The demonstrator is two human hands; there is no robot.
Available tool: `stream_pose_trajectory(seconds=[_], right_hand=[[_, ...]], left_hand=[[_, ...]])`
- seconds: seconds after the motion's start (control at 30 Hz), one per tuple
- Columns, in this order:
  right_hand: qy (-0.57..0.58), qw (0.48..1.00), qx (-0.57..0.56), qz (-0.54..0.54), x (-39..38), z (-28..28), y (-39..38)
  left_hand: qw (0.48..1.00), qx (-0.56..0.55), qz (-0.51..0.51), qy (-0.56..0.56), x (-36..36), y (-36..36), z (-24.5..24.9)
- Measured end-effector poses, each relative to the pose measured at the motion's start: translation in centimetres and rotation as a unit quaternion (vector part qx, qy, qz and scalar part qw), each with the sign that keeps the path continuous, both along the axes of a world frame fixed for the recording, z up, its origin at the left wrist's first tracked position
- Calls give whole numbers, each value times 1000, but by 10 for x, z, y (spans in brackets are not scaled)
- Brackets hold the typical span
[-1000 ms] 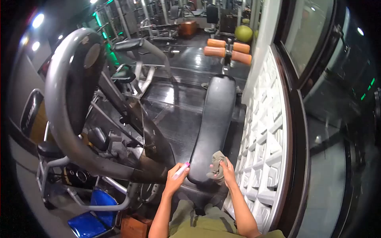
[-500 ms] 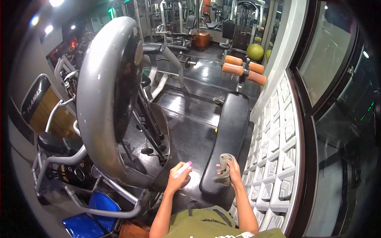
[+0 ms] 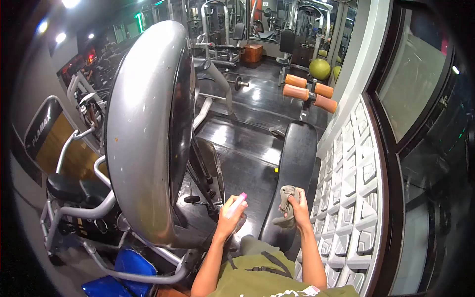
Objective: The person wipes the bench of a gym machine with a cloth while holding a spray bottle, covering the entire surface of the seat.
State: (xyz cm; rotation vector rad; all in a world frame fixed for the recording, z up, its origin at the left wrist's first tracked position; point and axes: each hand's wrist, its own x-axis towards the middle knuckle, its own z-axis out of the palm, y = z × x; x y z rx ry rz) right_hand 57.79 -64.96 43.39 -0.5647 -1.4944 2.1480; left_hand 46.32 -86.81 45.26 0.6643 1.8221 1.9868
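Observation:
My left hand (image 3: 229, 215) is wrapped round a small whitish bottle (image 3: 234, 206) with a pink top, tilted up to the right. In my right hand (image 3: 300, 208) is a crumpled grey-green cloth (image 3: 287, 202), part of it hanging below my fingers. Both hands are in front of my body, apart from each other. Beyond and below the cloth lies a long black padded bench (image 3: 297, 153), partly hidden by my right hand. Orange foam rollers (image 3: 310, 93) are mounted at its far end.
A large silver-grey machine housing (image 3: 143, 128) rises close on my left. Blue pads (image 3: 133, 265) sit low at the left. A white patterned wall panel (image 3: 341, 198) runs along the right. Farther off are a dumbbell (image 3: 239, 83), a green ball (image 3: 320, 69) and a wooden box (image 3: 252, 53).
The view has shifted slightly, with the bench and machine appearing farther right. Both hands have moved a little to the right, still holding the bottle and the cloth.

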Motion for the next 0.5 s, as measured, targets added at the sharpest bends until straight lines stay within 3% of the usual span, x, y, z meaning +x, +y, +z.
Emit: stream_pose_trajectory(seconds=[0.27, 0.5], right_hand=[[-8, 999, 13, 30, -54, 10, 25], [-7, 996, -16, 90, -166, -7, 73]], left_hand=[[1000, -15, 3, -5, -50, 25, 0], [996, 3, 92, -11, -124, 63, -7]])
